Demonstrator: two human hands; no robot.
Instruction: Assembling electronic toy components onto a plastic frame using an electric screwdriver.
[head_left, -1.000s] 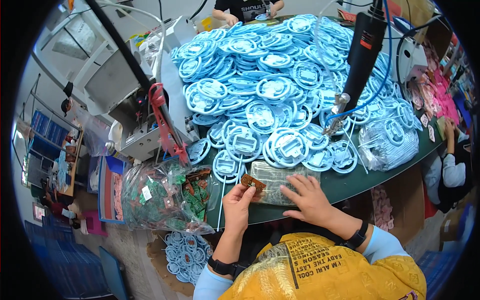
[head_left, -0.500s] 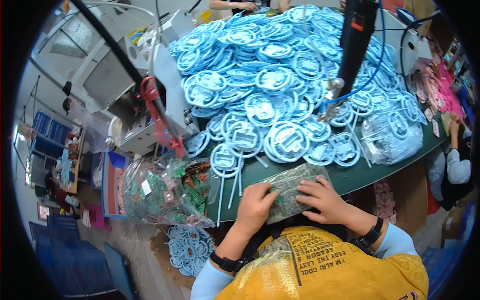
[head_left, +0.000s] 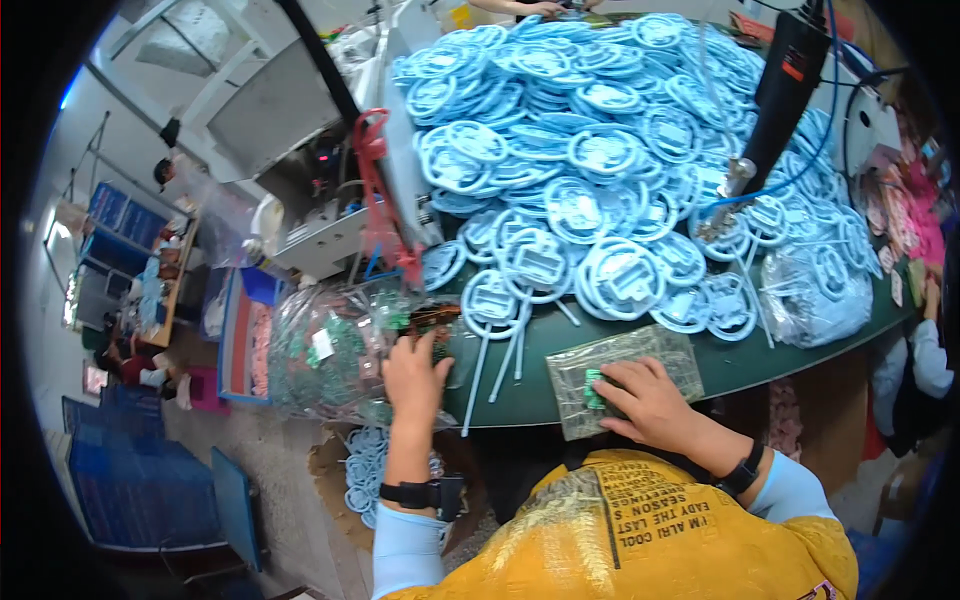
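My left hand reaches to the mouth of a clear plastic bag holding many small green and reddish-brown parts. Its fingers are apart over the parts, and the fingertips are partly lost among them. My right hand rests on a flat, yellowish translucent pad at the table's front edge. Its fingers are spread, with the tips against a small green piece, perhaps a circuit board, lying on the pad.
A large heap of light blue round plastic pieces covers the green table; several have thin sticks. A black tool hangs over the heap at right. At left stand a machine and a bin. More blue pieces lie below.
My left hand has left the pad and moved left to the bag. My right hand stays on the pad, where the green piece now shows. The whole view has shifted somewhat.
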